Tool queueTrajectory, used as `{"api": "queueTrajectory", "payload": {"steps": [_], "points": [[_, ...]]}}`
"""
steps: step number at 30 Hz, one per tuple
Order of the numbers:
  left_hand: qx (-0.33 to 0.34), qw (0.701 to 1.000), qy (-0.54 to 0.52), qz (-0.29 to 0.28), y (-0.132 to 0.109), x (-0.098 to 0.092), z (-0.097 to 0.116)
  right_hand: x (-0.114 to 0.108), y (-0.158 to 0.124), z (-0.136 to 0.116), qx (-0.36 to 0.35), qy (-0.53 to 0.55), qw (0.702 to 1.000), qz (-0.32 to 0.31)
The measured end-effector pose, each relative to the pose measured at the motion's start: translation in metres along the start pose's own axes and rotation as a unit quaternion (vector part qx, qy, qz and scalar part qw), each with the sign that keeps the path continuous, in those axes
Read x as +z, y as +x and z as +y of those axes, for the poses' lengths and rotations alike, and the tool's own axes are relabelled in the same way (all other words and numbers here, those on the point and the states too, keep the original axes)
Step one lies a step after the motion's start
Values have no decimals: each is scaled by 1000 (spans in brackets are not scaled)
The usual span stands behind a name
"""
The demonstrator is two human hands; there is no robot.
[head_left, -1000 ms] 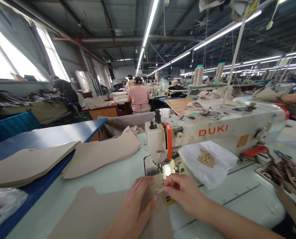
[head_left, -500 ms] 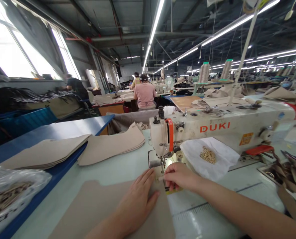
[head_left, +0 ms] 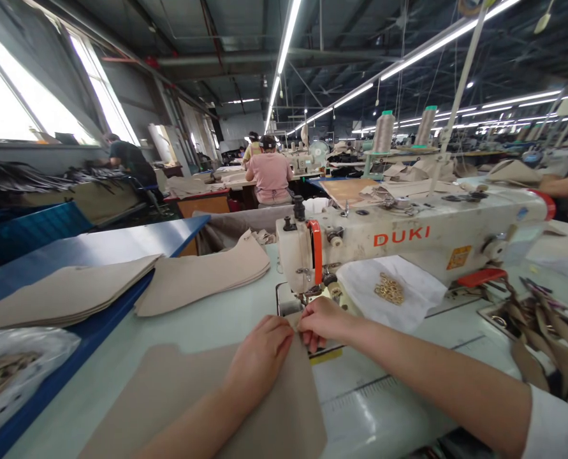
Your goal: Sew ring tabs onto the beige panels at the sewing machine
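Note:
A large tan fabric panel (head_left: 183,401) lies on the pale sewing table in front of me. My left hand (head_left: 261,358) rests on its far edge with the fingers curled down, pressing the cloth. My right hand (head_left: 322,322) is closed in a pinch at the panel's corner, right below the needle of the white DUKI sewing machine (head_left: 408,239). What the pinch holds is too small to name. The two hands touch each other at the needle plate.
Two stacks of tan cut pieces (head_left: 202,274) lie at the left, one on a blue table (head_left: 121,245). A white cloth with gold rings (head_left: 389,288) sits by the machine. Straps and tools (head_left: 537,325) lie at the right. Other people (head_left: 269,175) work at tables behind.
Both hands have slid forward toward the needle and come together. The left fingers, flat before, have curled at the panel's edge. The small strip in my right pinch is hidden now.

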State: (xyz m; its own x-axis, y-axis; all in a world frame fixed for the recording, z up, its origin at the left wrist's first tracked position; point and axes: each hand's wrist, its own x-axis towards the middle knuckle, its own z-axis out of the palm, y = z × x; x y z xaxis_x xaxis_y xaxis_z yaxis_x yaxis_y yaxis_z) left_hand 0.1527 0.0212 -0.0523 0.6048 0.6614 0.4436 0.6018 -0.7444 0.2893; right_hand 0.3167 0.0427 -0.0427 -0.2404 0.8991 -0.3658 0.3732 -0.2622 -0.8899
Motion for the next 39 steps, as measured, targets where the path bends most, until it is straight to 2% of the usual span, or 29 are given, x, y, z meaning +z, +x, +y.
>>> {"api": "queueTrajectory", "payload": {"steps": [4, 10, 13, 16, 18, 19, 21, 23, 25, 27, 32, 36, 39], "points": [[22, 999, 31, 8, 5, 4, 4, -1, -1, -2, 7, -9, 1000, 1], [5, 999, 39, 12, 9, 9, 6, -1, 0, -2, -8, -59, 998, 5], [0, 999, 38, 7, 11, 9, 4, -3, -5, 1, -50, -114, 992, 33], [-1, 999, 36, 4, 11, 9, 2, -9, -23, 9, -123, -180, 971, 95], [1, 999, 34, 5, 10, 10, 1, -15, -39, 18, -194, -244, 944, 103], [2, 999, 33, 7, 9, 10, 1, -18, -47, 23, -242, -292, 921, 87], [2, 999, 31, 10, 9, 11, 0, -23, -61, 32, -358, -430, 827, 43], [3, 1000, 27, 9, 8, 12, -1, -25, -69, 37, -428, -525, 736, 18], [4, 1000, 21, 7, 9, 11, -1, -24, -70, 40, -448, -559, 697, 17], [6, 1000, 17, 8, 9, 11, -1, -20, -67, 39, -456, -564, 688, 29], [6, 1000, 25, -4, 10, 11, -3, -8, -53, 36, -468, -537, 697, 86], [20, 999, 32, 9, 8, 16, -6, -6, -47, 39, -487, -548, 679, 49], [35, 999, 29, 28, 6, 18, -8, -7, -46, 43, -487, -550, 678, 34]]}}
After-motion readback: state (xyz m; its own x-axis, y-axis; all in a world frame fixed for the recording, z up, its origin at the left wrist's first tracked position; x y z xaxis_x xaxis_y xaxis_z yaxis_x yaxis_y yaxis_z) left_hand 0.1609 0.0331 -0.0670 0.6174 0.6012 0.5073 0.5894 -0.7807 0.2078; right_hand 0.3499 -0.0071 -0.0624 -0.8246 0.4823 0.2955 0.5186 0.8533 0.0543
